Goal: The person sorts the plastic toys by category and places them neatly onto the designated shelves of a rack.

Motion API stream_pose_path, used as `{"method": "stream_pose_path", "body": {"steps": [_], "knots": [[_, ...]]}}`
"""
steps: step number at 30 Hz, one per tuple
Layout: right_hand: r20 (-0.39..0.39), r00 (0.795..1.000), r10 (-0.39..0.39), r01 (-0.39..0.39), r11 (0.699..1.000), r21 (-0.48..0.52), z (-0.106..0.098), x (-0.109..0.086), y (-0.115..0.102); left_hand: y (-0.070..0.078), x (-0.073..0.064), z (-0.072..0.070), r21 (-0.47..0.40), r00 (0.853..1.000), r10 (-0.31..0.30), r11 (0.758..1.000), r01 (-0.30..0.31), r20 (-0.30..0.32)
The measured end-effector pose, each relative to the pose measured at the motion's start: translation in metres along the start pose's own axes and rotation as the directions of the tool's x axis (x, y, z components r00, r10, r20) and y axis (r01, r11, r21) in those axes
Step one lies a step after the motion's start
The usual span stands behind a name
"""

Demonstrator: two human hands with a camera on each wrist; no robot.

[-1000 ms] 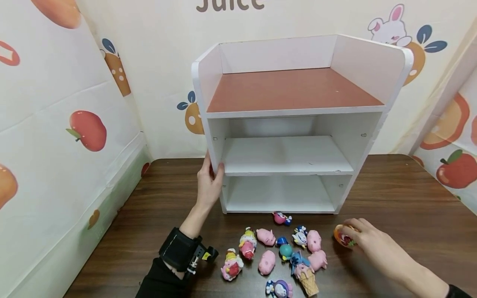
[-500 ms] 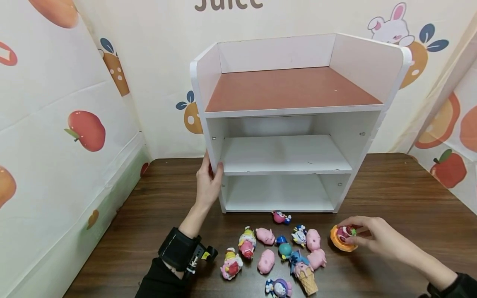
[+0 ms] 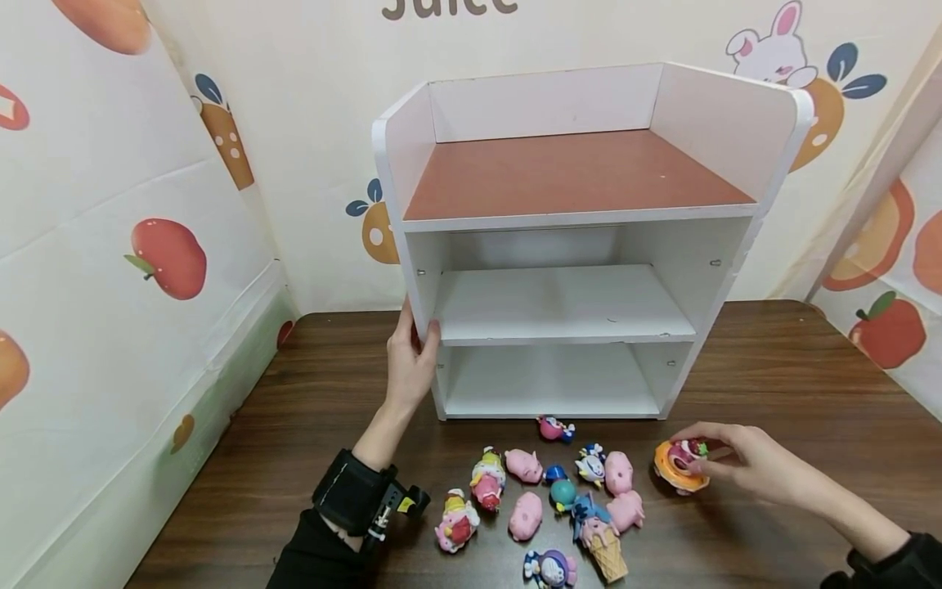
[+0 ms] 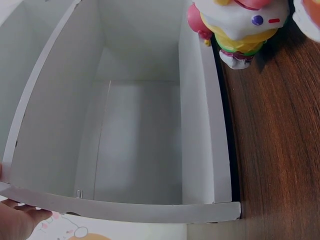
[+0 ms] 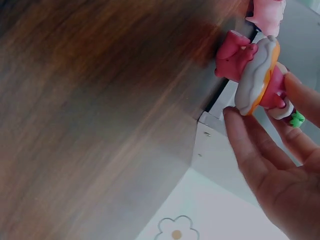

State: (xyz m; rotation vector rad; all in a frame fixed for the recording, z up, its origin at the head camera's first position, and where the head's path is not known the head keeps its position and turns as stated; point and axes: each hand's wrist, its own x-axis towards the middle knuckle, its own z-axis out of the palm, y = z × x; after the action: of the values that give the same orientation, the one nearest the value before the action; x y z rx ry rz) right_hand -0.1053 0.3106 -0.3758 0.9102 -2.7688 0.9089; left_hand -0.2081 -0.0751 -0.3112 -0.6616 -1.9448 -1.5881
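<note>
My left hand point(image 3: 410, 366) grips the left side panel of a white shelf unit point(image 3: 567, 301), thumb at the front edge and fingers on the outer face. In the left wrist view its fingertips point(image 4: 20, 216) show at the panel edge. My right hand point(image 3: 758, 465) pinches a toy figurine point(image 3: 677, 470) with a pink body and an orange ring, right of the other toys. In the right wrist view the figurine point(image 5: 256, 82) sits between thumb and fingers, its ring pale grey underneath and a green tip on its head.
Several small toys lie before the shelf on the brown wooden table point(image 3: 331, 343): pink pigs point(image 3: 526, 517), an ice-cream-cone figurine point(image 3: 607, 552), a blue-capped figurine point(image 3: 562, 493) and a purple one point(image 3: 550, 568). Printed walls point(image 3: 96, 327) stand on both sides.
My right hand has turned and shifted slightly, and the orange-ringed figurine has tipped to show more of its top and pink body. The left hand keeps its grip on the shelf unit.
</note>
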Motion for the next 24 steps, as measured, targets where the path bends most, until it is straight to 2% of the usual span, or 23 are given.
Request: {"method": "stream_pose_path", "body": {"steps": [4,9,13,18,24], "knots": [[-0.010,0.999,-0.039,0.039,0.999,-0.011,0.003,0.000,-0.003,0.000,0.000,0.000,-0.005,1.000,-0.001,1.000,0.001,-0.001],[-0.041,0.996,-0.075,0.071,0.993,-0.089,0.005,-0.001,-0.008,-0.001,0.000,0.000,-0.009,1.000,-0.001,1.000,0.001,-0.002],[-0.099,0.991,-0.090,0.071,0.982,-0.177,0.006,0.001,-0.018,-0.001,0.000,0.000,-0.011,1.000,0.000,1.000,0.000,0.000],[-0.208,0.978,-0.028,-0.035,0.955,-0.293,0.011,0.006,-0.038,-0.001,-0.001,0.000,-0.012,1.000,0.006,1.000,-0.006,-0.001],[-0.271,0.958,0.096,-0.205,0.889,-0.410,0.019,0.011,-0.054,-0.001,-0.001,0.000,-0.007,1.000,0.013,1.000,-0.013,-0.006]]}}
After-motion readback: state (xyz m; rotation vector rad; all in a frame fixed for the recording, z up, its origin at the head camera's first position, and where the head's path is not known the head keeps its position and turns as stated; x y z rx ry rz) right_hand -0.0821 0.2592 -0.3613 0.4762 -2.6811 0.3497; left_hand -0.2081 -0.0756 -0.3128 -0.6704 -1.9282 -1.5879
